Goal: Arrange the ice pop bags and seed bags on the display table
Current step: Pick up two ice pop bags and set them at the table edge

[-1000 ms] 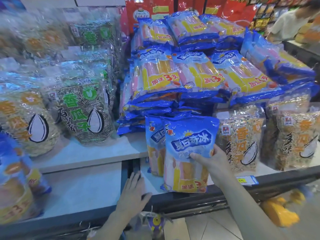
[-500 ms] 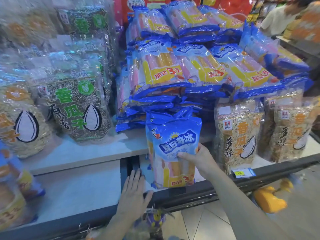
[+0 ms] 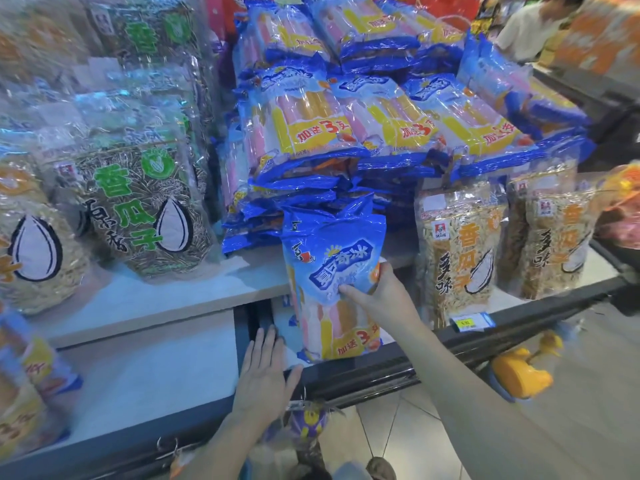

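Now we grip the upright blue ice pop bag in our right hand, fingers curled round its edge, at the display table front, before the stacked ice pop bags and beside a sunflower seed bag, while our left hand rests flat, fingers straight, on the dark rim.

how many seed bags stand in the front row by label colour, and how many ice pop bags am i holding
green-label seed bags: 1
orange-label seed bags: 3
ice pop bag held by the right hand: 1
total: 5
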Tool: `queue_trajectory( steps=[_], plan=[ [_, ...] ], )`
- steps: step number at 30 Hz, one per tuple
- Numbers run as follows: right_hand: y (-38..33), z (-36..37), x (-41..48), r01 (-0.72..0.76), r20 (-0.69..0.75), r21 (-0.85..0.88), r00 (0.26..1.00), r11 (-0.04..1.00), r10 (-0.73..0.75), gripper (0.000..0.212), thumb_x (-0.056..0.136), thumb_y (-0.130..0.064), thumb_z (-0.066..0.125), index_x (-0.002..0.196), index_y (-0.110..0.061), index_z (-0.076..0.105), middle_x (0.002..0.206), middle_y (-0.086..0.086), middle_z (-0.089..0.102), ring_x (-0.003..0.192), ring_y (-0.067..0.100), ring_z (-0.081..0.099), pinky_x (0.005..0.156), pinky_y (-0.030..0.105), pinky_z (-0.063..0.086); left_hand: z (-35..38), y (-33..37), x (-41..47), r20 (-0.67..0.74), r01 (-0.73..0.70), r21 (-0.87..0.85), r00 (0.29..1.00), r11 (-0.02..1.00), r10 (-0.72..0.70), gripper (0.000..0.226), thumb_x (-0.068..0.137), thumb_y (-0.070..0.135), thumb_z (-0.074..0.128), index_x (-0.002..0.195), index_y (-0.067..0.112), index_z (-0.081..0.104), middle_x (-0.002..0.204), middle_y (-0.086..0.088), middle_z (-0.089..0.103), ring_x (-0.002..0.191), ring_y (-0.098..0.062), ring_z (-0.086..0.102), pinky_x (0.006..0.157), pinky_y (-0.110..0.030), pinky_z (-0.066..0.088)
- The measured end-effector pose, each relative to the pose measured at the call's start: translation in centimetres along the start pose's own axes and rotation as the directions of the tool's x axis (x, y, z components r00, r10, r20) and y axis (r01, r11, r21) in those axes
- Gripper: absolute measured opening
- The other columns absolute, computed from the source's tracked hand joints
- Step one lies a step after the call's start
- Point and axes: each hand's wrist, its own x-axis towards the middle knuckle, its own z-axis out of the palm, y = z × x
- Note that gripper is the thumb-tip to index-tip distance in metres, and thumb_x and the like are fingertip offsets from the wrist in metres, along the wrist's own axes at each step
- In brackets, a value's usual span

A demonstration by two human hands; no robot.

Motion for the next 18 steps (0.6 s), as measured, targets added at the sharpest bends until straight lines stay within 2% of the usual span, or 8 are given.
queue_trajectory(
  steps=[3,5,7,8,11,13,16,18],
  plan=[
    [0.7,-0.6,-0.3,0.04,0.028,-0.085,0.999,0.996,-0.037,0.062,0.078,-0.059,0.08,0.119,-0.031,0.043,0.113,-0.01,0.064,0.1,0.012,0.062,0.078,0.033,0.048,-0.3,0.2,0.1,-0.005,0.007,0.019,1.0,1.0,-0.007,0.086,0.101,0.066,0.017,0.14,0.003,0.06,0.156,-0.016,0.048,0.148,-0.034,0.038,0.123,-0.033,-0.003],
    [1.6,-1.5,-0.4,0.089,0.049,-0.127,0.995,0.988,-0.083,0.059,0.08,-0.064,0.075,0.121,-0.029,0.049,0.112,-0.011,0.063,0.098,0.011,0.062,0.076,0.033,0.048,-1.2,0.6,0.1,-0.043,0.003,0.004,0.999,1.0,-0.003,0.088,0.099,0.068,0.013,0.147,0.005,0.051,0.164,-0.014,0.035,0.154,-0.034,0.026,0.125,-0.034,-0.001],
    [2.9,-2.9,-0.2,0.126,0.065,-0.157,0.991,0.979,-0.117,0.059,0.084,-0.066,0.07,0.124,-0.026,0.057,0.116,-0.009,0.065,0.101,0.011,0.064,0.079,0.032,0.052,-2.5,1.7,-0.1,0.008,0.064,-0.032,0.998,0.997,-0.064,0.074,0.101,0.059,0.027,0.157,0.011,0.033,0.172,-0.009,0.013,0.159,-0.03,0.006,0.127,-0.038,0.004],
    [3.6,-3.9,-0.1,0.129,0.057,-0.165,0.991,0.978,-0.121,0.059,0.085,-0.065,0.068,0.127,-0.025,0.059,0.119,-0.008,0.067,0.105,0.013,0.066,0.083,0.034,0.054,-3.2,2.6,-0.4,0.029,0.095,-0.032,0.995,0.995,-0.094,0.068,0.102,0.054,0.035,0.157,0.013,0.031,0.172,-0.007,0.013,0.159,-0.03,0.007,0.126,-0.039,0.011],
    [5.9,-7.6,0.6,0.116,-0.017,-0.189,0.992,0.975,-0.121,0.055,0.091,-0.055,0.068,0.131,-0.019,0.06,0.117,-0.003,0.068,0.106,0.019,0.066,0.087,0.038,0.055,-5.2,5.9,-1.6,0.044,0.205,0.102,0.977,0.973,-0.21,0.054,0.1,0.052,0.041,0.142,0.018,0.046,0.151,-0.006,0.046,0.139,-0.026,0.042,0.109,-0.037,0.039],
    [7.8,-10.5,1.2,0.104,-0.071,-0.189,0.99,0.976,-0.119,0.052,0.092,-0.054,0.068,0.13,-0.019,0.06,0.114,-0.003,0.068,0.103,0.022,0.067,0.085,0.039,0.054,-6.8,8.7,-2.1,0.082,0.214,0.099,0.972,0.972,-0.222,0.041,0.099,0.054,0.041,0.126,0.027,0.057,0.133,-0.003,0.061,0.123,-0.024,0.056,0.095,-0.037,0.048],
    [10.8,-15.0,2.7,0.068,-0.114,-0.168,0.99,0.984,-0.088,0.058,0.091,-0.056,0.069,0.133,-0.018,0.059,0.113,-0.003,0.069,0.101,0.023,0.068,0.086,0.041,0.054,-9.3,14.1,-1.5,0.184,0.174,-0.121,0.971,0.977,-0.15,0.029,0.1,0.055,0.044,0.093,0.032,0.062,0.109,0.0,0.072,0.106,-0.024,0.066,0.087,-0.033,0.052],
    [12.7,-17.7,3.9,0.068,-0.132,-0.159,0.987,0.985,-0.089,0.06,0.09,-0.057,0.07,0.132,-0.016,0.06,0.114,0.0,0.067,0.103,0.024,0.067,0.085,0.041,0.053,-10.8,18.4,-0.3,0.171,0.17,-0.366,0.979,0.915,-0.113,0.026,0.1,0.049,0.052,0.103,0.028,0.067,0.105,0.005,0.073,0.1,-0.019,0.067,0.089,-0.032,0.053]
  ],
)
